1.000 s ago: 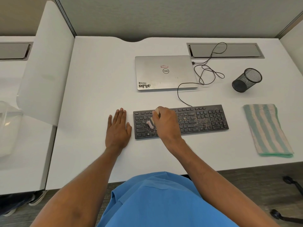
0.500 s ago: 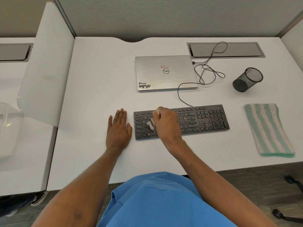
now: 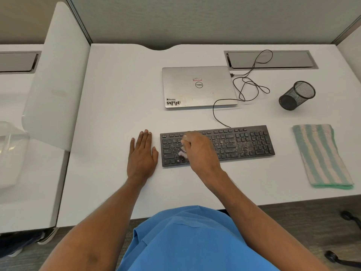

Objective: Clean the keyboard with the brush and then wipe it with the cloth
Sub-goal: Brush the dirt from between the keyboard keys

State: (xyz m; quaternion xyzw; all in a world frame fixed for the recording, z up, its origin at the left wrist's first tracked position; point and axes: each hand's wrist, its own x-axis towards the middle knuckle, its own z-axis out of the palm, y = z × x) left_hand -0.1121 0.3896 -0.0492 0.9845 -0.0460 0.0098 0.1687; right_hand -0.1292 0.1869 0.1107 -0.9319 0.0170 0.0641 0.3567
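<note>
A black keyboard [image 3: 242, 143] lies across the white desk [image 3: 117, 98], its right half speckled with pale crumbs and dust. My right hand [image 3: 199, 151] hovers over the keyboard's left half and grips a small pale brush [image 3: 183, 152], whose bristles touch the keys near the lower left. Most of the brush is hidden by my fingers and blurred. My left hand [image 3: 142, 155] lies flat on the desk just left of the keyboard, fingers straight, touching nothing else. A folded green-and-cream striped cloth [image 3: 320, 155] lies to the right of the keyboard.
A closed silver laptop [image 3: 198, 87] sits behind the keyboard, with a black cable [image 3: 252, 85] looping to its right. A black mesh pen cup [image 3: 297, 95] lies on its side at back right. A translucent divider [image 3: 56, 75] stands at the left.
My right hand has moved the brush slightly down and toward the front of the keyboard's left keys. My left hand and the cloth have stayed put.
</note>
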